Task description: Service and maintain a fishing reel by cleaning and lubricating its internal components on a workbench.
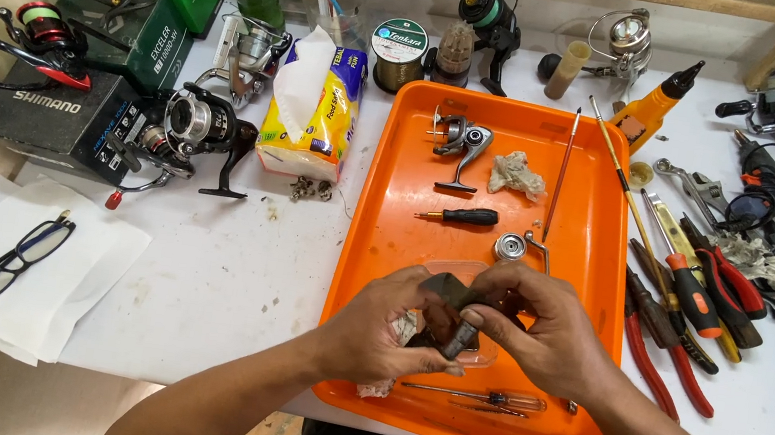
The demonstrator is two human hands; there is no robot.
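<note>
**Grip closed on a half-hidden dark part over the tray**

The grip of both hands was closed on one small dark reel part (456, 318): the left hand (378, 332) held it from below together with a crumpled rag (402, 328), and the right hand (544, 328) pinched it from above. Fingers covered most of the part, so its shape was hard to make out. It sat above the near end of the orange tray (380, 196). A clear-handled screwdriver (483, 397) lay just beneath the hands, and a black-handled screwdriver (460, 216) and a reel body (462, 142) farther up the tray. Pliers (665, 363) lay on the tabletop (228, 276) beside it.
</note>
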